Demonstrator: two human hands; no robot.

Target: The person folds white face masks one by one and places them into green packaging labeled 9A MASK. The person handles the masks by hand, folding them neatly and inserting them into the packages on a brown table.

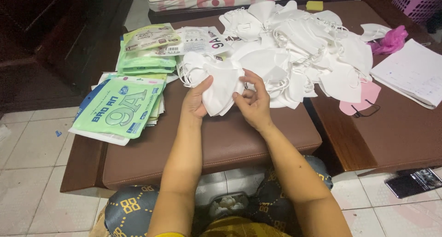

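Holding a small stack of folded white masks (222,92) between them, both hands sit near the middle of the view, over the brown padded bench top (221,140). The left hand (195,99) grips the stack's left edge, thumb on top and fingers curled underneath. The right hand (253,103) pinches the stack's right edge between thumb and bent fingers, the fingertips pressed close together.

At about 1 o'clock from the hands lies a big loose heap of white masks (299,48), spreading across the bench and touching the held stack's far side. One pink mask (361,101) pokes out from the heap's lower right edge at 3 o'clock. Further right rests a sheet of white paper (412,71), with a crumpled pink plastic bag (391,40) just above it.

At 9 o'clock sits a pile of green packets (122,109), and more packets (147,50) lie at 11 o'clock. A dark phone (414,181) rests on the tiled floor (37,172) at 4 o'clock.
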